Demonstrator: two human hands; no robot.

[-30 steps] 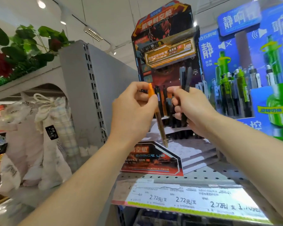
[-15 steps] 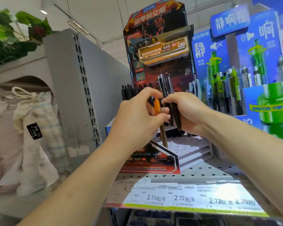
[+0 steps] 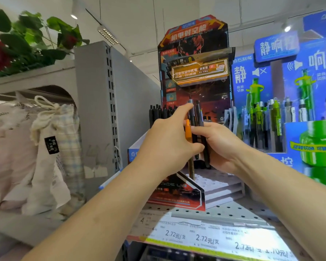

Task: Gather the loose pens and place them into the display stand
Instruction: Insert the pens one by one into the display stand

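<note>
A: Item one, the orange pen (image 3: 188, 131). Orange upper barrel, brownish lower part, tip pointing down at 6 o'clock. It stands nearly upright at the centre, between the two hands.

B: Who has it?

A: The left hand (image 3: 167, 142) holds it, thumb curled across the barrel; the forefinger reaches up to 12 o'clock and touches the tops of the black pens (image 3: 199, 125).

B: And those?

A: Item two, a small bundle of dark pens, upright, gripped by the right hand (image 3: 220, 146) with its fingers wrapped round them. The hands touch each other.

B: The stand?

A: Item three, the stand (image 3: 196, 59): tall red-and-black card back at 12 o'clock, white stepped base with holes at 6 o'clock of the hands. A row of black pens already sits in it at 10 o'clock.

B: Room to move?

A: Tight at 3 o'clock, where a blue display (image 3: 294, 95) of green pens stands just beside the stand. A grey panel (image 3: 94, 110) closes off 9 o'clock. The shelf (image 3: 224, 211) edge, with price labels, runs below at 6 o'clock. The stepped base shows bare under the hands.
</note>
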